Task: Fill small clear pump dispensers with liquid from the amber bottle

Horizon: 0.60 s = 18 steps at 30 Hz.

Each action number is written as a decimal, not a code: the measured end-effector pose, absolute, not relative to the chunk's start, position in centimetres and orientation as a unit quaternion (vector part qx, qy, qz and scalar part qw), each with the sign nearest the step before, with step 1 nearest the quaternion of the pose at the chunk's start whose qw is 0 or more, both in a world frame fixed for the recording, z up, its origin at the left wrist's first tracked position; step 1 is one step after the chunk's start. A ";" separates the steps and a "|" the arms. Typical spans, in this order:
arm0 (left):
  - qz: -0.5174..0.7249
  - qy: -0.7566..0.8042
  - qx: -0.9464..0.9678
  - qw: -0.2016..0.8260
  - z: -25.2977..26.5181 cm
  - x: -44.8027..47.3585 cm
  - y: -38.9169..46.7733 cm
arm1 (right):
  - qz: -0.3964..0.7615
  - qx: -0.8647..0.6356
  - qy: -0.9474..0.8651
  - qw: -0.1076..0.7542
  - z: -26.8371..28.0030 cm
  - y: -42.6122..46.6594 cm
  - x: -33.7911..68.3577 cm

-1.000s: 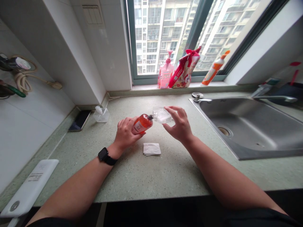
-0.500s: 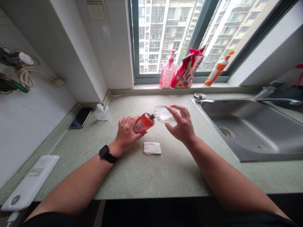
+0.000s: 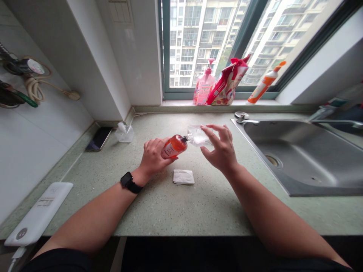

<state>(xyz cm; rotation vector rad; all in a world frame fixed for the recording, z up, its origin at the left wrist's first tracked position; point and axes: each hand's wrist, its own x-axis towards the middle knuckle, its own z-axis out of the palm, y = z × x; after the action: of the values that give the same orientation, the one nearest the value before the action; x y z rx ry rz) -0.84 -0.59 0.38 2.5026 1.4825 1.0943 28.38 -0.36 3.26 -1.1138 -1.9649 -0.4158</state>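
My left hand (image 3: 155, 155) is wrapped round a bottle of orange-red liquid (image 3: 176, 146), which tilts to the right. Its black threaded neck meets the mouth of a clear square bottle (image 3: 199, 136), also tipped over so that the two mouths face each other. Round that clear bottle curve the thumb and fingers of my right hand (image 3: 219, 145). Whether liquid runs between the mouths I cannot make out. Below them a folded white tissue (image 3: 183, 176) lies on the speckled green counter (image 3: 181, 211). Back left stands a clear pump top with a square cap (image 3: 124, 132).
A steel sink (image 3: 306, 151) takes up the right side. On the sill are a pink pump bottle (image 3: 203, 88), a red bag (image 3: 227, 85) and an orange-white bottle (image 3: 263, 85). At left lie a phone (image 3: 99, 138) and a white power bank with a cable (image 3: 39, 211).
The view has shifted slightly, so everything sits a little further right. Both hands keep their hold, and the bottles stay mouth to mouth at much the same tilt.
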 end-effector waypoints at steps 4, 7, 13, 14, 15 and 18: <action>0.350 0.478 0.806 0.016 0.4 -0.8 -0.7 | -0.194 -0.434 -0.778 0.411 3.2 -0.2 28.4; 0.355 0.474 0.806 0.014 0.3 -0.8 -0.6 | -0.204 -0.430 -0.778 0.410 3.1 -0.2 28.4; 0.353 0.472 0.807 0.014 0.3 -0.8 -0.6 | -0.207 -0.432 -0.775 0.412 3.0 -0.1 28.4; 0.353 0.473 0.807 0.014 0.3 -0.8 -0.6 | -0.206 -0.433 -0.775 0.412 3.0 -0.1 28.4; 0.353 0.473 0.807 0.014 0.3 -0.8 -0.6 | -0.205 -0.435 -0.774 0.411 3.0 -0.1 28.4; 0.355 0.471 0.808 0.013 0.2 -0.8 -0.5 | -0.205 -0.438 -0.775 0.407 3.0 -0.1 28.4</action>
<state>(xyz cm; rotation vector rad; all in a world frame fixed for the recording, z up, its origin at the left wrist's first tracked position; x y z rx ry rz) -0.82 -0.54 0.24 2.5159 1.4669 1.1061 28.42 -0.13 2.97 -1.1047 -1.9527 -0.5172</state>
